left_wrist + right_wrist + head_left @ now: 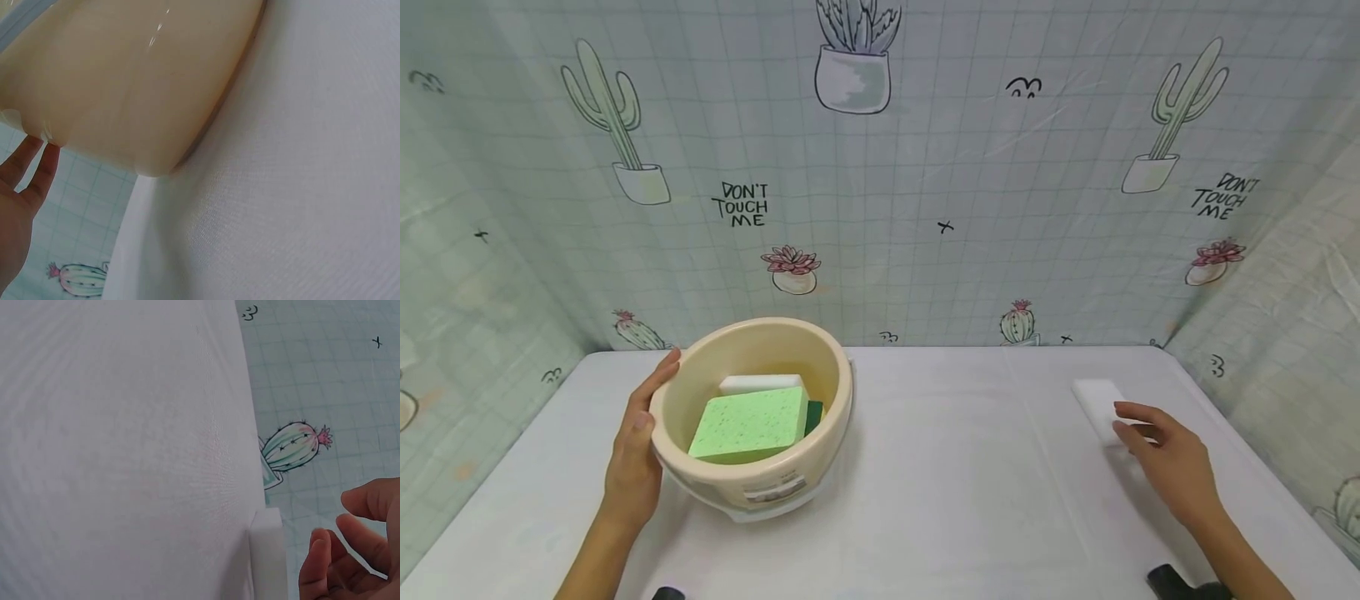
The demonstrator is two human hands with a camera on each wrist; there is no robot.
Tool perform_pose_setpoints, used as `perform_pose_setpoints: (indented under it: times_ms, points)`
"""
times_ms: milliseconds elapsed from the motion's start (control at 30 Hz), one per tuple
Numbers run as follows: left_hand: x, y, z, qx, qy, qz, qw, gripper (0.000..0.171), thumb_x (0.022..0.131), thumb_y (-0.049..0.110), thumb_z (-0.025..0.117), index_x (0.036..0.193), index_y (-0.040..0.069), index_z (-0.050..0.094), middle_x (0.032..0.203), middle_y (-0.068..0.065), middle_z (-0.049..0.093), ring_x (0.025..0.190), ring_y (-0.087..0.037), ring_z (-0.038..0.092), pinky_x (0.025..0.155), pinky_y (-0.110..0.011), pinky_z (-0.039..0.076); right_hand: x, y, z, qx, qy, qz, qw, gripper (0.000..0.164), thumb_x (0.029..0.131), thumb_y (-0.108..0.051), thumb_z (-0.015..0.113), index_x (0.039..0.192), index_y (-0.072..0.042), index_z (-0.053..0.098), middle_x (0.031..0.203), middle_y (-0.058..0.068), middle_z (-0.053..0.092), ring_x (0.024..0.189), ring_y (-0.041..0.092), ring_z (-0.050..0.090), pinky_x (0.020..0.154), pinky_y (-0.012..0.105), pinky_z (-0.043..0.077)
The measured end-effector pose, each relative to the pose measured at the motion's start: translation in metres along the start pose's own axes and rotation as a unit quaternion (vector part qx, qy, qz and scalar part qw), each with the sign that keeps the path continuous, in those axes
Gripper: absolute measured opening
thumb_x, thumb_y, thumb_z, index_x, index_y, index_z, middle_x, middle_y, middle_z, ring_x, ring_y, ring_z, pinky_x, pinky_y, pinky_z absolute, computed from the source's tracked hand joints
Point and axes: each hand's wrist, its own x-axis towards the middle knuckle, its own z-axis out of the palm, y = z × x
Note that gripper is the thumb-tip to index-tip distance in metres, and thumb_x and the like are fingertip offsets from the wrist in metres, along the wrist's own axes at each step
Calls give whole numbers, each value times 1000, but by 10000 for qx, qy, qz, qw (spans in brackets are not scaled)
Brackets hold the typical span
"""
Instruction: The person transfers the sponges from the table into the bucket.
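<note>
A cream basin [752, 473] stands on the left part of the table. My left hand [634, 454] rests against its left side, fingers reaching along the outer wall up to the rim. The left wrist view shows two fingertips [50, 145] touching the basin's edge. Inside the basin lie a light green speckled sponge [752, 422], a white block [762, 383] behind it and a dark green piece [813, 415], mostly hidden. On the right, a flat white rectangular block [1097, 402] lies on the table. Over its near end hovers my right hand [1176, 467], fingers bent and apart, holding nothing.
A white cloth covers the table [955, 467]. Behind it and at both sides hangs a curtain [947, 150] printed with cacti. Dark wrist gear [1183, 583] shows under the right forearm.
</note>
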Motion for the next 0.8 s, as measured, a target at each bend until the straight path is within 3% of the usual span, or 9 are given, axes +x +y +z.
perform_pose_setpoints:
  times_ms: [167,300,367,500,600,800]
  points:
    - [0,0,-1,32,16,-15,10000,48,103,18,23,145,-5,31,155,-15,22,143,-23,12,112,-23,14,2,9,-1,108,164,186,9996,43,93,-30,63,127,-5,58,112,-9,62,83,-21,47,57,15,47]
    - [0,-1,-1,44,16,-43,10000,49,103,18,23,145,-4,31,155,-14,21,143,-23,12,112,-23,14,2,14,-1,-67,214,480,9986,49,93,-34,61,132,-4,55,119,8,59,82,-18,42,55,16,45]
    - [0,-1,-1,62,15,-50,10000,49,103,19,23,145,-4,31,155,-14,21,143,-23,12,112,-23,14,3,16,-1,-117,195,699,9973,54,93,-36,61,134,-2,52,125,18,55,81,-10,44,53,18,44]
    - [0,-1,-1,75,21,-31,10000,49,103,19,23,145,-4,32,155,-14,22,143,-23,12,112,-23,13,4,20,-1,-149,99,1153,9932,67,92,-41,60,138,5,43,131,28,46,91,20,52,54,19,41]
    - [0,-1,-1,92,23,-22,10000,49,103,19,23,145,-4,32,155,-15,22,144,-23,11,112,-24,12,4,22,0,-157,62,1396,9901,73,92,-43,60,140,7,38,132,33,41,102,38,50,60,22,39]
    - [0,-1,-1,37,31,-75,10000,49,103,18,22,145,-4,31,155,-15,20,144,-23,10,113,-24,12,4,22,5,-80,-11,1578,9874,77,91,-45,60,142,7,34,137,31,37,112,43,43,69,32,40]
